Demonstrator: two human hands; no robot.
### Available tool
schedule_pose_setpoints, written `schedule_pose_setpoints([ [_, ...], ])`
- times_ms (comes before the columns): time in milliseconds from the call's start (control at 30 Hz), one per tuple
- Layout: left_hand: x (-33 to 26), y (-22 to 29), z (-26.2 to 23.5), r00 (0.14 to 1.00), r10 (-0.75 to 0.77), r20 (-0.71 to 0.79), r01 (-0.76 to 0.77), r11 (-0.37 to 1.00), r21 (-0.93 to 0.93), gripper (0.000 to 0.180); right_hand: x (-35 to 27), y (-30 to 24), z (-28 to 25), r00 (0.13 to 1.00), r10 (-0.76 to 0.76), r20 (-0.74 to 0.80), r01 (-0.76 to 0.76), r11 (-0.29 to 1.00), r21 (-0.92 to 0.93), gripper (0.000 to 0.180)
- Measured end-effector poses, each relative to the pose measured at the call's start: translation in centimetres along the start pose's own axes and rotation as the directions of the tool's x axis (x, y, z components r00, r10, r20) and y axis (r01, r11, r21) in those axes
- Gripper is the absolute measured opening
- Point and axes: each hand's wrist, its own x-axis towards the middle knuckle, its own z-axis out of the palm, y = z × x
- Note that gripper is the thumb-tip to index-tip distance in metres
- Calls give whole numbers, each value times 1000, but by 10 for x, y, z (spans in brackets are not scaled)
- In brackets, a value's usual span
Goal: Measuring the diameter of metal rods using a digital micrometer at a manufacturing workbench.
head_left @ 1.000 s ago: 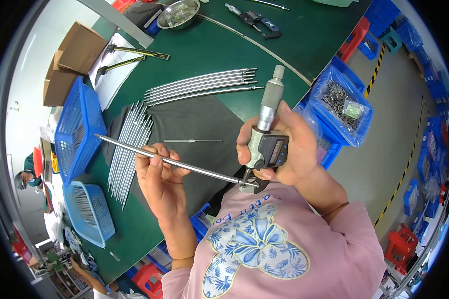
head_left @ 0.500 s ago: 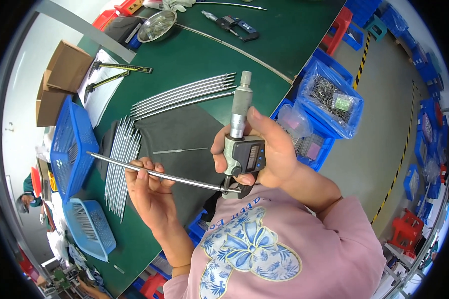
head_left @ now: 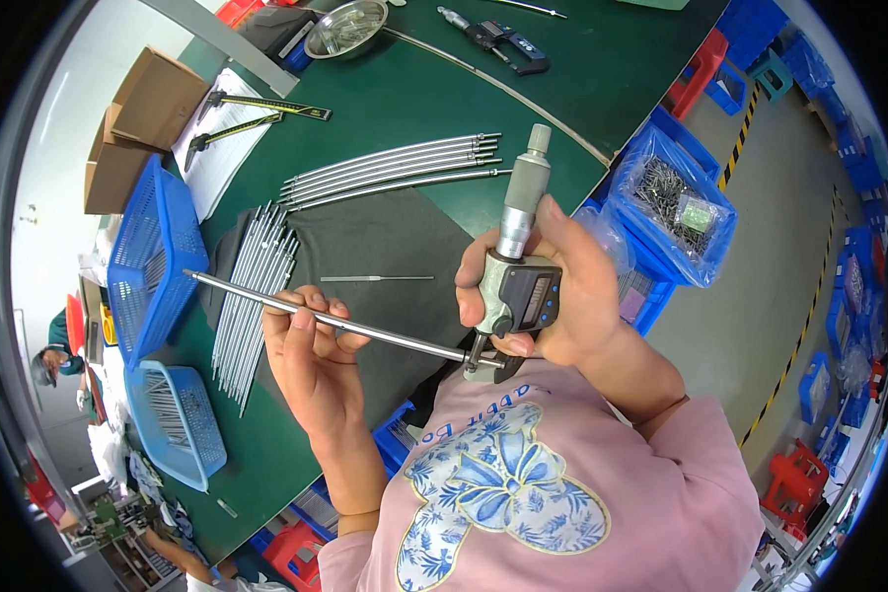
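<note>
My left hand [head_left: 318, 360] pinches a long thin metal rod [head_left: 257, 296] near its middle. The rod's right end lies in the jaws of a digital micrometer [head_left: 526, 291], which my right hand [head_left: 587, 296] grips round its frame, thimble upward. Left of my left hand, a row of similar metal rods [head_left: 252, 306] rests on a dark cloth [head_left: 395, 237]. Beyond the cloth's far edge lie several more rods [head_left: 385, 168], side by side. A slim file-like metal strip [head_left: 377, 278] sits on the cloth between my hands.
On the green table [head_left: 444, 99] are a second micrometer [head_left: 493, 37], a metal bowl [head_left: 345, 28] and two calipers [head_left: 266, 104]. Blue baskets [head_left: 153, 266] stand at left, one holding rods. At right is a blue bin of small metal parts [head_left: 673, 197]. Another person [head_left: 59, 360] is far left.
The view has shifted, so most of the scene appears further right and slightly higher. Both hands keep their holds, and the rod's end stays in the micrometer's jaws.
</note>
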Motion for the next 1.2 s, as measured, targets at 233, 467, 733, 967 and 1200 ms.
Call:
schedule_pose_setpoints([
  [233,-1,-1,1,1000,-5,5,5,1000,-10,12,0,2,2,999,-25,-31,25,1000,8,56],
  [467,-1,1,-2,1000,-6,-21,7,1000,4,14,2,4,-2,999,-7,35,8,1000,-27,55],
  [733,-2,2,-2,1000,-16,-19,15,1000,-5,14,0,1,0,1000,13,-10,-14,997,-75,69],
  [967,-2,3,-1,1000,-24,-5,24,999,-31,12,-1,0,-1,998,27,-48,-28,1000,-5,68],
  [1200,-2,1,-1,999,-49,-1,49,998,-50,13,-1,3,-4,1000,-7,-17,7,1000,18,68],
])
